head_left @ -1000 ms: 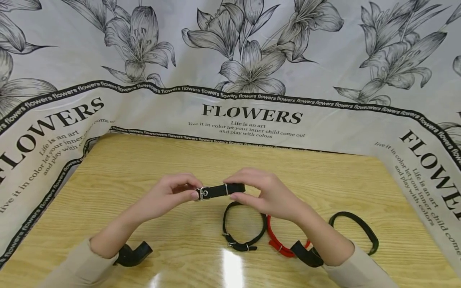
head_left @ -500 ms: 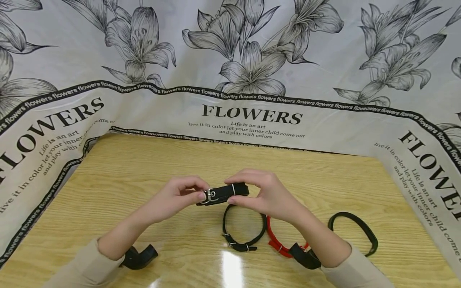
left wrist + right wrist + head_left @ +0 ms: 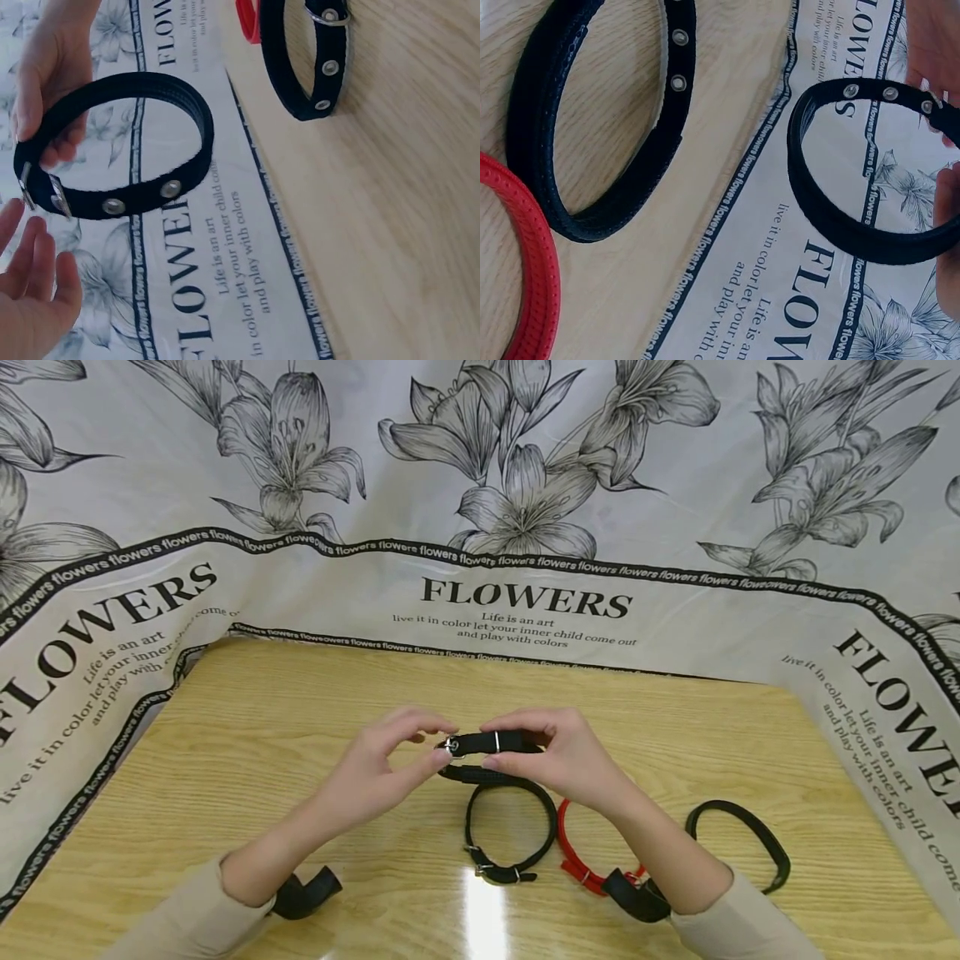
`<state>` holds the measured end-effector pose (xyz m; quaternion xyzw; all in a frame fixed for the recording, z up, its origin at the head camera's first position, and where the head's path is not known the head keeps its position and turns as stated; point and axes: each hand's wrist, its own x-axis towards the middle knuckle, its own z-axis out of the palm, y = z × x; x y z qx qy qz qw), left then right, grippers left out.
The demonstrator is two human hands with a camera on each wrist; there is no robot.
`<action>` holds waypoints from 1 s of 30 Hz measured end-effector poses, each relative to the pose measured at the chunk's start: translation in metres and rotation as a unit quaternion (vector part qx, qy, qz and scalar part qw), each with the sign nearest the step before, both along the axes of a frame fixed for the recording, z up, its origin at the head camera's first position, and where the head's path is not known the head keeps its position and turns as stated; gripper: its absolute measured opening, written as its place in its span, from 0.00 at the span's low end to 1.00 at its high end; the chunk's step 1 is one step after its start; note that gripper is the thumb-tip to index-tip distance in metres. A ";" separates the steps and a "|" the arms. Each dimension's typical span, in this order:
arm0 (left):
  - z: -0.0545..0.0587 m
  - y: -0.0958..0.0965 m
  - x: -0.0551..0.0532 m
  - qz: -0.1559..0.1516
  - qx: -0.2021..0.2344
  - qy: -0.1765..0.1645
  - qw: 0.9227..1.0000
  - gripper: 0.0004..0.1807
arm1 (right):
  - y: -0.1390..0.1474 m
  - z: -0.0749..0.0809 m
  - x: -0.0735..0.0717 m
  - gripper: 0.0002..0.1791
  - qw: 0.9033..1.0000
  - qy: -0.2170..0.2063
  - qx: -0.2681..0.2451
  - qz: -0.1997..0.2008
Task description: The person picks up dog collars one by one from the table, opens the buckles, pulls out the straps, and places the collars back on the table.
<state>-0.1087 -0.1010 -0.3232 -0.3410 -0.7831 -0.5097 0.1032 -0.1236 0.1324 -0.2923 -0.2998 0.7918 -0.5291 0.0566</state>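
A black collar [image 3: 480,742] with a metal buckle and eyelets is held up over the table, its strap fastened into a loop. My right hand [image 3: 567,757] grips it near the metal keeper, thumb in front and fingers behind. My left hand [image 3: 390,760] is at the buckle end, its thumb overlapping the buckle [image 3: 451,746] in the head view and its index finger just above. In the left wrist view the left fingers [image 3: 41,259] lie loosely spread beside the buckle. The collar's eyelets [image 3: 113,206] face that camera.
On the wooden table [image 3: 337,693] lie another buckled black collar [image 3: 510,871], a red collar [image 3: 581,875] touching or close beside it, and a further black loop [image 3: 761,831] at right. A printed flower cloth [image 3: 517,602] stands around the table's back and sides.
The held collar has shifted right and tilted, so its rear half now shows below the front strap. My left hand has moved right with it and its fingers have loosened from the buckle.
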 end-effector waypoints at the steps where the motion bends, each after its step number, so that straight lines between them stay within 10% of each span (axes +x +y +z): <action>1: 0.000 0.003 -0.001 0.008 -0.007 0.048 0.999 0.13 | 0.000 0.000 0.000 0.15 1.000 -0.004 0.000 -0.003; 4: 0.002 0.012 -0.002 0.022 -0.027 0.162 0.986 0.14 | -0.001 -0.001 0.000 0.15 1.000 -0.017 -0.009 -0.001; 8: 0.003 0.018 -0.003 0.043 -0.046 0.216 0.974 0.13 | -0.002 -0.003 0.000 0.15 0.999 -0.025 -0.019 0.002; 18: 0.001 0.020 -0.005 0.047 -0.060 0.199 0.977 0.11 | -0.002 -0.005 0.000 0.17 0.998 -0.058 -0.031 -0.008; 30: -0.004 0.018 -0.002 0.022 0.040 0.113 0.993 0.11 | -0.003 -0.011 0.004 0.15 0.997 -0.039 -0.059 -0.024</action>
